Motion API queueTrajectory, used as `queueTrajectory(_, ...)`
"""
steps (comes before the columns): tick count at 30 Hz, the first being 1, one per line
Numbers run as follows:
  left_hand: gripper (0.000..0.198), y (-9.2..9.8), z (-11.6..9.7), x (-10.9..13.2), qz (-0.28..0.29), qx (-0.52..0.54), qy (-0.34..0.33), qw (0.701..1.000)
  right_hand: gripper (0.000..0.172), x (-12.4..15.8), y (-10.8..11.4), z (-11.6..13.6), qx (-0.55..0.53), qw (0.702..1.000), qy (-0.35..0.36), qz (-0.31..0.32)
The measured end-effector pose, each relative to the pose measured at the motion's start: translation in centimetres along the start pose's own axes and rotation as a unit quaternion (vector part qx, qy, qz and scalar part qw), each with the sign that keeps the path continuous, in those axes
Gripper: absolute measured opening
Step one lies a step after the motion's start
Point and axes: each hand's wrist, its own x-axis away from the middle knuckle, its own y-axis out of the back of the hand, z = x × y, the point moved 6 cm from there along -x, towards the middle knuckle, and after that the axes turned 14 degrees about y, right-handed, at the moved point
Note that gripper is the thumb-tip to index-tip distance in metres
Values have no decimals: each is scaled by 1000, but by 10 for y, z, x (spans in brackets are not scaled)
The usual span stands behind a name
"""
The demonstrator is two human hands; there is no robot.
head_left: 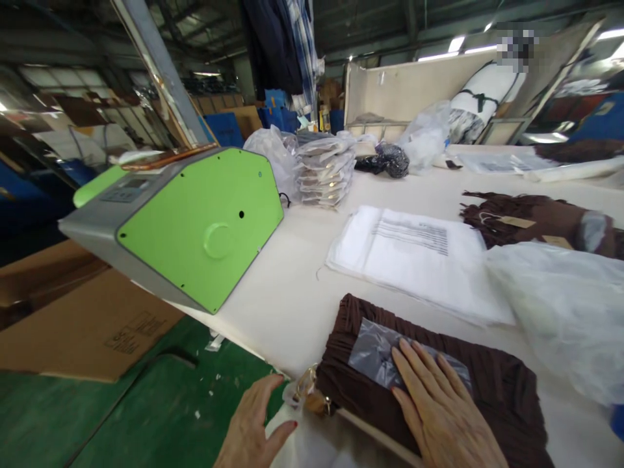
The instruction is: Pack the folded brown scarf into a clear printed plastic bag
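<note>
A dark brown gathered fabric bag (pixel 497 370) lies at the table's near edge. My right hand (pixel 439 403) rests flat on it, fingers outstretched, over a small clear plastic packet (pixel 375 354). Gold-coloured metal hardware (pixel 316 400) and a pale strap (pixel 375 439) show along the bag's near left side. Left of that hardware, my left hand (pixel 256 422) is in the air with thumb and fingers apart, holding nothing. White plastic or cloth (pixel 322 442) sits below the bag, partly hidden.
A green-sided machine (pixel 205 227) stands on the table's left. Behind are stacked wrapped packages (pixel 325 169) and flat white bags (pixel 404 253). To the right lie a brown fringed item (pixel 536 221) with tags and a clear plastic heap (pixel 560 312). Another person (pixel 482 91) is at the back.
</note>
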Motion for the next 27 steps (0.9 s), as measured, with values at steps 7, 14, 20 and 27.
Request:
queueTrajectory(7, 32, -54, 16, -1, 75, 164, 239, 954, 40, -1, 1, 0, 10, 1000, -3, -2)
queueTrajectory(14, 39, -41, 22, 20, 117, 167, 262, 943, 41, 1, 1, 2, 13, 1000, -15, -3)
queueTrajectory(20, 40, -61, 18, 4, 64, 212, 286, 932, 41, 1, 4, 1, 14, 1000, -7, -17)
queueTrajectory(27, 33, -26, 22, 4, 46, 192, 247, 949, 41, 2, 3, 1, 17, 1000, -11, -19)
